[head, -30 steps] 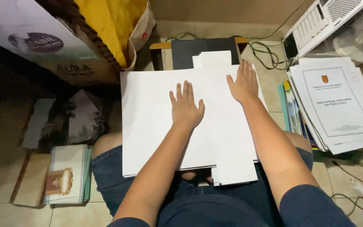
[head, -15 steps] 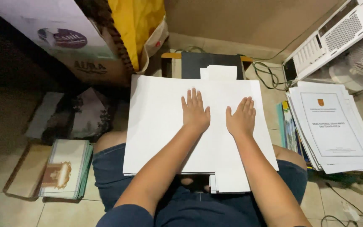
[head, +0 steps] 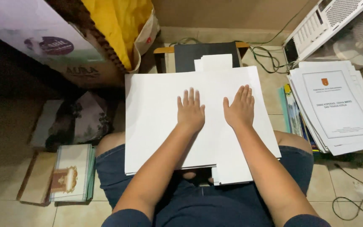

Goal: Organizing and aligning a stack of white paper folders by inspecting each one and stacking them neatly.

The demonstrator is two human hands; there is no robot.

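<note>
A large white sheet of paper (head: 156,113) lies across my lap and a low dark stool (head: 190,56), with smaller white sheets (head: 232,172) sticking out beneath its near edge and at the far edge. My left hand (head: 191,110) rests flat on the middle of the sheet, fingers together and pointing away from me. My right hand (head: 240,108) lies flat beside it, a short gap between the two. Neither hand holds anything.
A stack of printed documents (head: 341,109) lies on the floor at right, a white appliance (head: 324,23) and a fan behind it. A cardboard box (head: 85,71) with a yellow bag stands at back left. Thin books (head: 70,172) lie at left. Cables (head: 358,201) trail at right.
My right hand has slid from the sheet's far right corner in towards the middle, ending beside my left hand. The view has shifted slightly.
</note>
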